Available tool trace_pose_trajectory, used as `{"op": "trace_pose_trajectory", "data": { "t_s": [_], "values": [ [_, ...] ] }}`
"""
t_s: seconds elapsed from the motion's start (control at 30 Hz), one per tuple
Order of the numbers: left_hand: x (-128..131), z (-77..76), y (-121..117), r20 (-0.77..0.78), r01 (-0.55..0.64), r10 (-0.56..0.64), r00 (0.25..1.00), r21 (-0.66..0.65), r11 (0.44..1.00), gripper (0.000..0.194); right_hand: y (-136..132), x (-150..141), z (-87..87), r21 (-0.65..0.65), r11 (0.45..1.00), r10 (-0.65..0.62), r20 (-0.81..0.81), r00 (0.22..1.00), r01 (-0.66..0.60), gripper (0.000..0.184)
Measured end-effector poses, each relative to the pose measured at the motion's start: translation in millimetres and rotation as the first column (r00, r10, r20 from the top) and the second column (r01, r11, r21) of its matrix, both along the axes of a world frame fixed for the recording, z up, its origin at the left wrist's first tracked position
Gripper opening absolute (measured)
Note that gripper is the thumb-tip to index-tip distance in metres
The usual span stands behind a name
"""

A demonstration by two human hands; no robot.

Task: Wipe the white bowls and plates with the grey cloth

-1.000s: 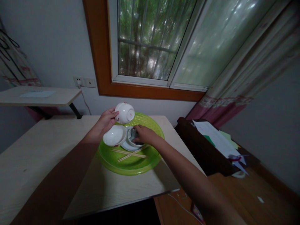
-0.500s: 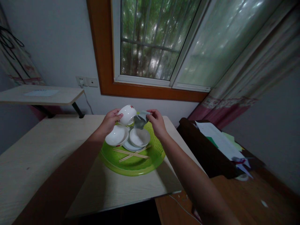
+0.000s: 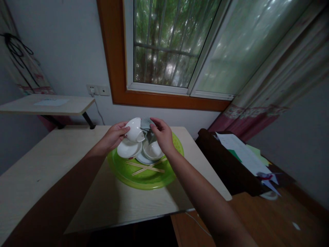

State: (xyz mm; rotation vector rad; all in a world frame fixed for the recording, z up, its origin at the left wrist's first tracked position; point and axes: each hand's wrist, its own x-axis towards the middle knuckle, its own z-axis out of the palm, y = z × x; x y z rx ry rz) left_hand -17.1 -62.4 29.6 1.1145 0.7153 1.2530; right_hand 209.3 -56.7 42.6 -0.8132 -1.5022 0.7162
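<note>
Two hands busy, both loaded. Left hand (image 3: 115,135) has a closed grip on a white bowl (image 3: 134,129), thumb on the outside near the left edge. Bowl is up in the air above the green tray (image 3: 150,185), tilted, not resting on anything. Right hand (image 3: 163,133) has a gray cloth (image 3: 146,124) pinched in the fingers, grip closed; cloth sits at the bowl's right edge, its loose end hanging down over the tray.

Markings: held bowl has small reddish spots on the outer wall; too small to tell pattern from lettering. Shallow bowl (image 3: 129,149) carries a red mark low on its near side, same problem. Sheet of paper (image 3: 51,102) on the raised shelf (image 3: 77,107), left, has faint marks along its top, not readable at this size. Papers (image 3: 244,154) on the dark brown furniture at right: any print is unreadable. Green piece (image 3: 235,155) lies among them.

Tray contents: shallow bowl on the left, small bowl (image 3: 154,150) just right of it, partly behind the right hand. White plate (image 3: 142,158) shows under the small bowl. Chopsticks (image 3: 145,167) lie crossed at the near side, in front of the dishes. Tray is on the light wood table (image 3: 144,202), near its right end.

Background: barred window (image 3: 164,44), two wall outlets (image 3: 98,90), one with a plug in and a cord (image 3: 99,111) running down behind the table.
</note>
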Motion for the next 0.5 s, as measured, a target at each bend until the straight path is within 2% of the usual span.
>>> {"op": "trace_pose_trajectory", "data": {
  "t_s": [0.13, 0.27, 0.37, 0.5],
  "values": [
    [-9, -7.7, -5, 0.001, 0.072, -0.072, 0.997, -0.041, 0.997, 0.057, -12, -9, -5.5, 0.123, 0.992, -0.016, 0.327, 0.945, -0.025, 0.036],
    [-19, -9.0, -13, -0.017, 0.108, -0.109, 0.994, -0.028, 0.994, 0.056, -22, -11, -11.5, 0.238, 0.964, -0.027, 0.536, 0.844, -0.120, 0.044],
    [-28, -12.2, -18, -0.007, 0.082, -0.082, 0.997, -0.011, 0.997, 0.058, -24, -12, -14.1, 0.296, 0.931, -0.032, 0.646, 0.763, -0.212, 0.048],
    [-36, -17.4, -22, -0.002, 0.041, -0.041, 0.999, -0.031, 0.999, 0.058, -24, -13, -17.4, 0.317, 0.913, -0.034, 0.684, 0.729, -0.256, 0.052]
  ]
}}
